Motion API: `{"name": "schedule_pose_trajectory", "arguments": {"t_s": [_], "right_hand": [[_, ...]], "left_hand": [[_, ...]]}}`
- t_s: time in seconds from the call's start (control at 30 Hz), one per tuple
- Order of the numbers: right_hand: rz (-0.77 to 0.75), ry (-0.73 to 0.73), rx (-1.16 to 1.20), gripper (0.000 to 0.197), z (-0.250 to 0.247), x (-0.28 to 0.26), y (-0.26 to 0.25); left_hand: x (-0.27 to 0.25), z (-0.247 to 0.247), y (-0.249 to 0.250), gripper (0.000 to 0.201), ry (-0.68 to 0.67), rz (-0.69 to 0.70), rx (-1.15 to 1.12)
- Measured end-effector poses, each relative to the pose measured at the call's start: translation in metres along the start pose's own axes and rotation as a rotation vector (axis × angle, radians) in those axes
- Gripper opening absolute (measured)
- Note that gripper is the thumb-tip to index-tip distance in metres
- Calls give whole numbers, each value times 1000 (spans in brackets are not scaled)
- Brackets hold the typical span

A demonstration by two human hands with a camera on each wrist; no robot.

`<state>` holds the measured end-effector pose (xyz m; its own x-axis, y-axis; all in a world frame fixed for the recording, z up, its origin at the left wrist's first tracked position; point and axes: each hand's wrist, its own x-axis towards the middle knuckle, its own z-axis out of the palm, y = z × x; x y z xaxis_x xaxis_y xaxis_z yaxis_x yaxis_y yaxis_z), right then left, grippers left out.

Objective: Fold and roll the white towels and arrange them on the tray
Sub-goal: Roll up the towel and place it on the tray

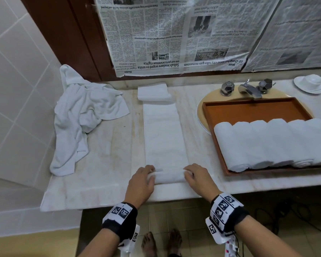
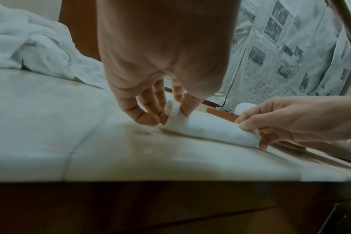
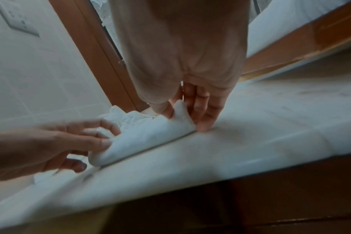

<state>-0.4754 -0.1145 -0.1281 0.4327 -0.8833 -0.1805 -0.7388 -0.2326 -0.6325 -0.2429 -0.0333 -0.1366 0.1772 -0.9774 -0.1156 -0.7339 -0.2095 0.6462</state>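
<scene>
A long folded white towel (image 1: pixel 163 134) lies lengthwise on the marble counter, its near end rolled into a short tube (image 1: pixel 169 176) (image 2: pixel 206 128) (image 3: pixel 148 136). My left hand (image 1: pixel 145 179) (image 2: pixel 160 109) pinches the tube's left end between thumb and fingers. My right hand (image 1: pixel 195 176) (image 3: pixel 188 114) pinches its right end the same way. A brown tray (image 1: pixel 248 110) to the right holds several rolled white towels (image 1: pixel 271 143) in a row. A folded towel (image 1: pixel 153 92) lies at the strip's far end.
A crumpled pile of white towels (image 1: pixel 82 115) lies at the left against the tiled wall. The tray sits over a sink with a chrome tap (image 1: pixel 248 89). A white cup and saucer (image 1: pixel 310 83) stand at the far right. Newspaper (image 1: pixel 174 34) covers the mirror.
</scene>
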Motion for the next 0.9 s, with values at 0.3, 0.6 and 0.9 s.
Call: {"name": "schedule_pose_trajectory", "arguments": {"t_s": [0.3,0.6,0.9], "right_hand": [[-233,87,-358,26,13,-5,-1],[-186,1,-354,23,11,0,-6],[-27,46,28,26,5,-2,-1]], "left_hand": [[-3,9,2,22,105,100,280],[0,-1,4,19,0,140,418],[-8,0,14,20,72,-223,-38]]}}
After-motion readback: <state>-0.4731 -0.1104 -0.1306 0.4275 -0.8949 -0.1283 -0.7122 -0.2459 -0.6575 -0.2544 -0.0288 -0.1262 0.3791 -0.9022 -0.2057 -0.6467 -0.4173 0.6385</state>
